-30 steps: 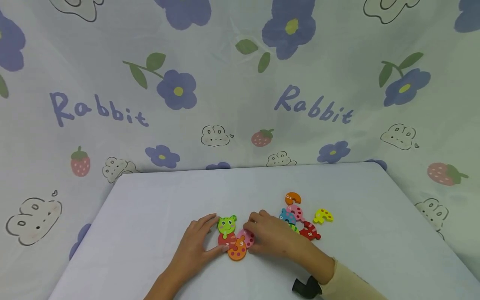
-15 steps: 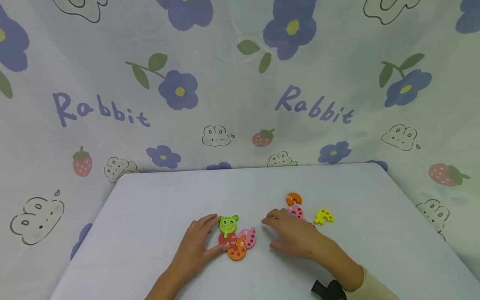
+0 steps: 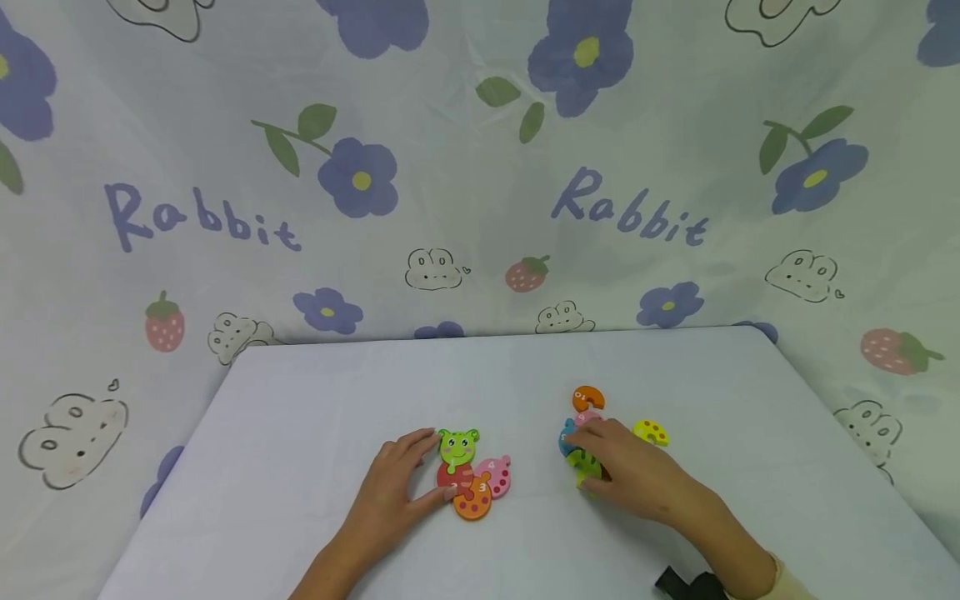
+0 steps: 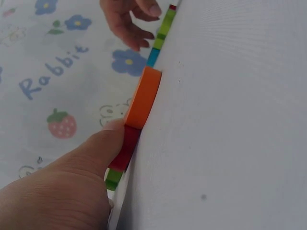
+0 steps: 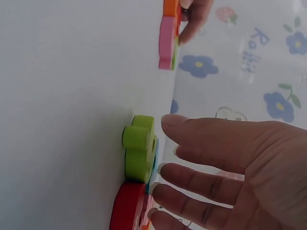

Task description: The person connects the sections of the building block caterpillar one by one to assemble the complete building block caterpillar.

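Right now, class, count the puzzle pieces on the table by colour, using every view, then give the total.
Green: 2, left green piece, right green piece
Red: 2, left red piece, right red piece
Orange: 2, left orange piece, right orange piece
Pink: 2, left pink piece, right pink piece
Blue: 1, blue piece
Yellow: 1, yellow piece
Total: 10

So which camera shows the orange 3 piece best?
The head view, since the orange piece shows its 3 and dots there. Left wrist shows only its side; right wrist, a sliver at the top.
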{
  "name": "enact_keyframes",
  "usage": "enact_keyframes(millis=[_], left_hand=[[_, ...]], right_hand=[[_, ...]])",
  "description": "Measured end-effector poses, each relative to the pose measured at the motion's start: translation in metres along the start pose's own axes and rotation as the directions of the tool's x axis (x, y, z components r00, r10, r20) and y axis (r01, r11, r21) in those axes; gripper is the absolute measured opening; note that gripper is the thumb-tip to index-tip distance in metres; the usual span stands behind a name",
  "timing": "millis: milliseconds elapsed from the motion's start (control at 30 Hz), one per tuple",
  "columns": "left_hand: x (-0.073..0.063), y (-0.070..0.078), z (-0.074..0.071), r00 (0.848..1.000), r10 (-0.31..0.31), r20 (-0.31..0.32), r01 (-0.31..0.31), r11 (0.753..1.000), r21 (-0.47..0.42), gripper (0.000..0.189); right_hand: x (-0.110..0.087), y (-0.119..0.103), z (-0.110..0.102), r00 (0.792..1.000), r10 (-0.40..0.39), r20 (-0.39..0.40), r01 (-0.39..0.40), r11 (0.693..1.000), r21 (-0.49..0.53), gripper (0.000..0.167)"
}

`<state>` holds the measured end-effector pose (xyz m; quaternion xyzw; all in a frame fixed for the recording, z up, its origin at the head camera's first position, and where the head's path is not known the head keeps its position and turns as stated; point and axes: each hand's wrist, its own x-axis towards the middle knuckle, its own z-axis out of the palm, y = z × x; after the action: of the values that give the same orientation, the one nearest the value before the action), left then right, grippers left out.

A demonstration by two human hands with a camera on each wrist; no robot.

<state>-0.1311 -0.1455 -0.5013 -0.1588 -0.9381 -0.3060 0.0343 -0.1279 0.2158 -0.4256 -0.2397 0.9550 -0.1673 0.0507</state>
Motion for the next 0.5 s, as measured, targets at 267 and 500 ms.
enact_keyframes(millis=[267,500], left_hand=[[-0.002,0.000,0.001,1.000,0.004,-0.022,-0.004,1.000,0.006,0.077],[-0.001,0.001,0.002,0.999,0.003,-0.033,-0.003,1.000,-0.004,0.077]], right_hand=[[-0.004,0.004,0.003,0.991,0.121,0.054,-0.120,0.993,-0.009,0.052],[-0.001,0.002,0.011,0.993,0.114,0.040,-0.109,0.988,-0.111,0.060]])
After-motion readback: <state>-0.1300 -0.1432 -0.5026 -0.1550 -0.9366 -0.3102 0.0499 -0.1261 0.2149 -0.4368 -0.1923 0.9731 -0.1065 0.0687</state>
